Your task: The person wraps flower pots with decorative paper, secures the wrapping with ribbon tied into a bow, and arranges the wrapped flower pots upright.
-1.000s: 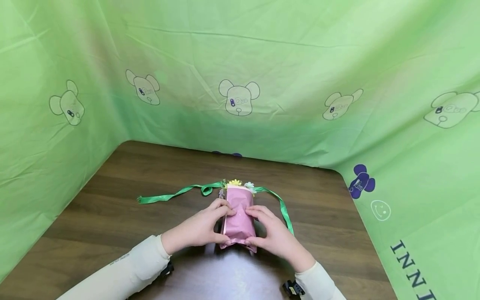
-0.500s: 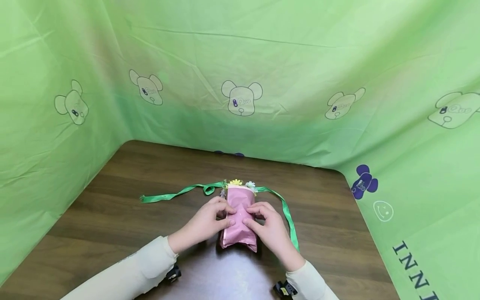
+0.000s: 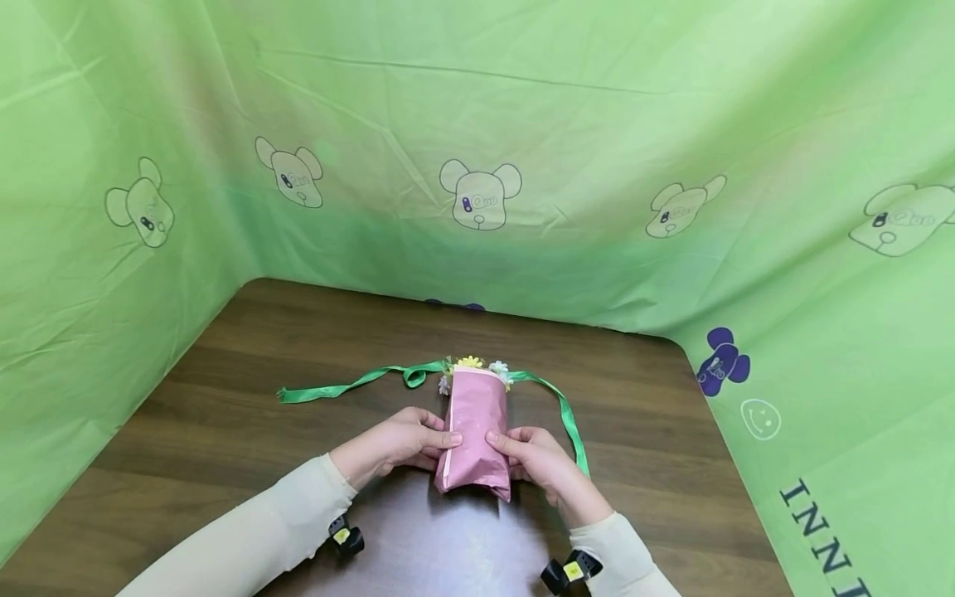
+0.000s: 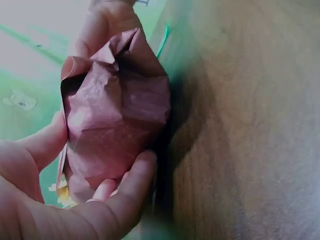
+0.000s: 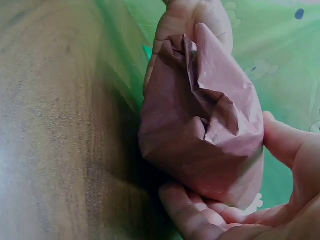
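A pink paper-wrapped bouquet (image 3: 477, 414) lies near the middle of the table, its folded, crumpled bottom end toward the person. Small yellow and pale flowers (image 3: 470, 362) poke out of its far end. My left hand (image 3: 399, 441) grips the left side, thumb on top and fingers low along the side. On the opposite side my right hand (image 3: 548, 464) holds it the same way, thumb on the upper face. Both wrist views show the creased pink paper (image 4: 115, 115) between thumb and fingers, close over the table. The fingers beneath are partly hidden in the head view.
A green ribbon (image 3: 321, 393) runs out from under the bouquet's far end, one tail to the left with a loop, the other curving right and forward. The dark wooden table (image 3: 298, 332) is enclosed by green printed cloth (image 3: 477, 108) at the back and sides.
Both thumbs and fingers have shifted from pressing the wrap's top face and near end to gripping its two sides, fingers now lower. The bouquet and ribbon have barely moved.
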`<state>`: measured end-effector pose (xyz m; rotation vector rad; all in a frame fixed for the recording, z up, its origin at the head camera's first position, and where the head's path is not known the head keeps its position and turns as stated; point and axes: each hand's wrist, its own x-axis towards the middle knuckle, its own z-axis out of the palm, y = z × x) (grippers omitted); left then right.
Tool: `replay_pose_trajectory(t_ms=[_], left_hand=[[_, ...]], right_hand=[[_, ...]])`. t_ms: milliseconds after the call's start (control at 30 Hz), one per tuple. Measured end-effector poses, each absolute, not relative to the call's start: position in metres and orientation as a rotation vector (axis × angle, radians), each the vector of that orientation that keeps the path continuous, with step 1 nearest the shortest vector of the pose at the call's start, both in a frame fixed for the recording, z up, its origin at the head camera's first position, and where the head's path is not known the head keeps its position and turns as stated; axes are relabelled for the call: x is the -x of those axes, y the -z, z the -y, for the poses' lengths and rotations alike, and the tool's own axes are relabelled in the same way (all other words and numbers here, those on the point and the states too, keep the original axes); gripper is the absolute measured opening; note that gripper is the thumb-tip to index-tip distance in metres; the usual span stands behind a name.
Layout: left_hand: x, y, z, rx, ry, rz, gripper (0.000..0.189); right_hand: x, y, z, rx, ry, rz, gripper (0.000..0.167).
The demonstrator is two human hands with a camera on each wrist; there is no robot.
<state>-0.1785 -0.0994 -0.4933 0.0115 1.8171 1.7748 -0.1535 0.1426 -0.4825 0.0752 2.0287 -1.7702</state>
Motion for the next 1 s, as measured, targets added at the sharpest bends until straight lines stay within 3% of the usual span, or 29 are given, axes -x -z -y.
replay_pose_trajectory(t_ms=[367,567,833,1000], left_hand=[[0.174,0.492,0.096,0.042,-1.837,-1.808,0.044],[0.175,0.475,0.096,-0.043,-1.897,-1.880,0.046],[0.235,0.450,0.097,-0.007,-1.887,-1.975,0.047],[0.270,0.453,0.096,-0.039,-1.834,-2.055,0.043]], right_hand=[[0.153,0.479,-0.145,-0.039,1.815,-1.988,0.037],[0.158,0.466,-0.145,-0.005,1.847,-2.038,0.045],[0.210,0.445,-0.129,-0.158,1.979,-2.039,0.040],[0.244,0.449,-0.130,-0.077,1.904,-2.133,0.042]])
